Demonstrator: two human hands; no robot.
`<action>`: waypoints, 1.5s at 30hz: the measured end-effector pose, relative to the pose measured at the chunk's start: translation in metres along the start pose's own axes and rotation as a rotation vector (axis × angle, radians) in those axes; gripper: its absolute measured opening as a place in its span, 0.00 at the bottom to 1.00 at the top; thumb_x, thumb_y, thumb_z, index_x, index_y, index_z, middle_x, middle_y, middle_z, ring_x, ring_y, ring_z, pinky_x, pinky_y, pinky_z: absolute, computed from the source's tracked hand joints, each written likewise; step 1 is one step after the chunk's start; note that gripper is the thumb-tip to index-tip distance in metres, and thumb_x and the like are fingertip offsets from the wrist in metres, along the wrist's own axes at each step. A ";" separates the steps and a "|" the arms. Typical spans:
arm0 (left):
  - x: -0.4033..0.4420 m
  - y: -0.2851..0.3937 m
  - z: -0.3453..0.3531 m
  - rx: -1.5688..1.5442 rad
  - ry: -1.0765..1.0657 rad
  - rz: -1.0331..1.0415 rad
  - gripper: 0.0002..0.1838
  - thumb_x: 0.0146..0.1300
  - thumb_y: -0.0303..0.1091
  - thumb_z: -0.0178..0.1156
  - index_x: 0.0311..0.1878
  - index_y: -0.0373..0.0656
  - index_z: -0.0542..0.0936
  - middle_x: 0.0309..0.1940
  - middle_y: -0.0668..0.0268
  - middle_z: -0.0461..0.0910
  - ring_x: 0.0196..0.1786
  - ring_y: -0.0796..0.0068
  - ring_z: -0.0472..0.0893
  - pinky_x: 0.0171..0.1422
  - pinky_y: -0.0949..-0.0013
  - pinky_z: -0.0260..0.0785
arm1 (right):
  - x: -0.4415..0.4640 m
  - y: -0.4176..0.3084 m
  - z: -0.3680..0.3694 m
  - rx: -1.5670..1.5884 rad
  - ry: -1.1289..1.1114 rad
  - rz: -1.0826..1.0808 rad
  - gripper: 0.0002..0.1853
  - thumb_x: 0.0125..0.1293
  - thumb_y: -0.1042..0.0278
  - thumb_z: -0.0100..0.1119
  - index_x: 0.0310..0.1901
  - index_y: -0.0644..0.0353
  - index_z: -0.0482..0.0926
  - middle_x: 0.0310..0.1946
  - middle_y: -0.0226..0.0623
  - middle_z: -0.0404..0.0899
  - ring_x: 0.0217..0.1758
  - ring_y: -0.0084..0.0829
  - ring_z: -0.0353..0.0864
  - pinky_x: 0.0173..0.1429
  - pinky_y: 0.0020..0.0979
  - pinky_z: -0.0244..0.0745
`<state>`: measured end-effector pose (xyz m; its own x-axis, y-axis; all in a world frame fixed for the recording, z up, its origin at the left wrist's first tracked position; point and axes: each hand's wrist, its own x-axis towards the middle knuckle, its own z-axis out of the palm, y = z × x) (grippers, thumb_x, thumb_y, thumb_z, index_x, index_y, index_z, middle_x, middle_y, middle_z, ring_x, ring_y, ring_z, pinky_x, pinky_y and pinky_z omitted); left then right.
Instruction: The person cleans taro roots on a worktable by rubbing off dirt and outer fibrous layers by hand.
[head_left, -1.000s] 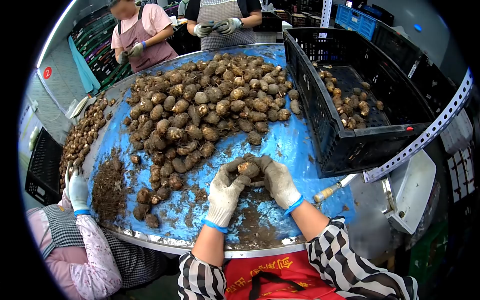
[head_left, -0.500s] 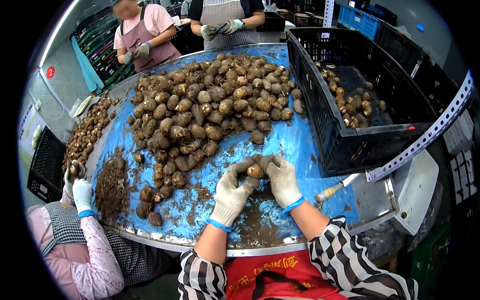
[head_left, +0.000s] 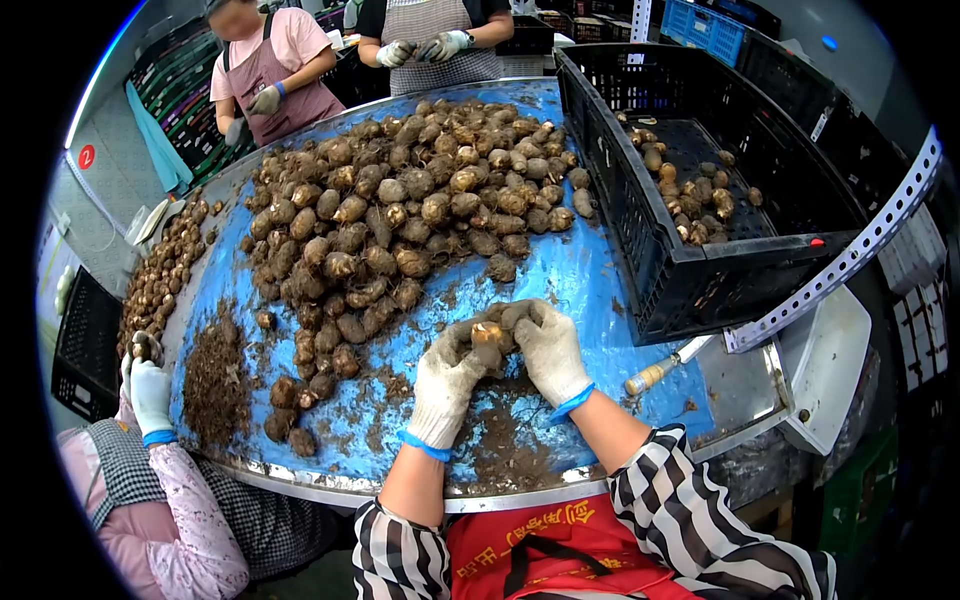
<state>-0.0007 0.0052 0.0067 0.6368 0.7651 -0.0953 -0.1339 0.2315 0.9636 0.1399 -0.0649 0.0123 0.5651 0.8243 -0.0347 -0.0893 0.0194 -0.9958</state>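
Observation:
Both of my hands wear soiled white work gloves with blue bands at the wrists. A small brown taro [head_left: 487,333] with a pale orange patch is held between them, above the near part of the blue-covered table [head_left: 560,280]. The fingers of my left hand [head_left: 445,385] are closed around its left and lower side. My right hand [head_left: 550,355] grips it from the right, fingers curled over the top. Dark soil lies on the table beneath my hands. A large heap of hairy brown taros [head_left: 400,190] rises beyond them.
A black plastic crate [head_left: 650,240] with several taros inside stands at the right. Near it lies a knife [head_left: 655,375] with a wooden handle. Loose soil [head_left: 215,385] is piled at left. A gloved co-worker [head_left: 170,480] is at the left edge; two more people stand across the table.
My hands have shifted slightly left in view with the taro, and its pale patch now faces more upward. The whole view has shifted slightly. The left co-worker's hands have moved a little.

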 end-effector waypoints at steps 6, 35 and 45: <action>0.002 -0.005 0.000 -0.108 -0.124 0.065 0.34 0.65 0.31 0.65 0.72 0.31 0.67 0.60 0.56 0.77 0.57 0.66 0.80 0.59 0.62 0.79 | 0.018 0.023 -0.007 0.196 0.029 -0.001 0.09 0.72 0.79 0.50 0.49 0.70 0.79 0.54 0.40 0.81 0.52 0.26 0.80 0.58 0.27 0.76; 0.001 -0.014 0.006 0.076 0.003 0.140 0.29 0.63 0.22 0.68 0.68 0.30 0.72 0.59 0.58 0.79 0.56 0.71 0.80 0.60 0.69 0.77 | -0.002 0.000 -0.007 -0.705 0.028 -0.167 0.11 0.66 0.73 0.55 0.47 0.59 0.83 0.46 0.49 0.84 0.51 0.50 0.83 0.55 0.44 0.78; 0.003 -0.006 0.000 -0.005 -0.010 0.151 0.31 0.63 0.21 0.65 0.70 0.30 0.70 0.62 0.58 0.78 0.60 0.71 0.78 0.65 0.68 0.73 | 0.000 0.002 -0.012 -0.261 -0.041 -0.282 0.14 0.67 0.74 0.57 0.52 0.64 0.83 0.44 0.50 0.84 0.48 0.43 0.85 0.55 0.36 0.79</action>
<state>0.0024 0.0061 0.0008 0.6164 0.7856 0.0531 -0.2322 0.1169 0.9656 0.1500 -0.0714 0.0094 0.5036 0.8293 0.2422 0.2797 0.1088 -0.9539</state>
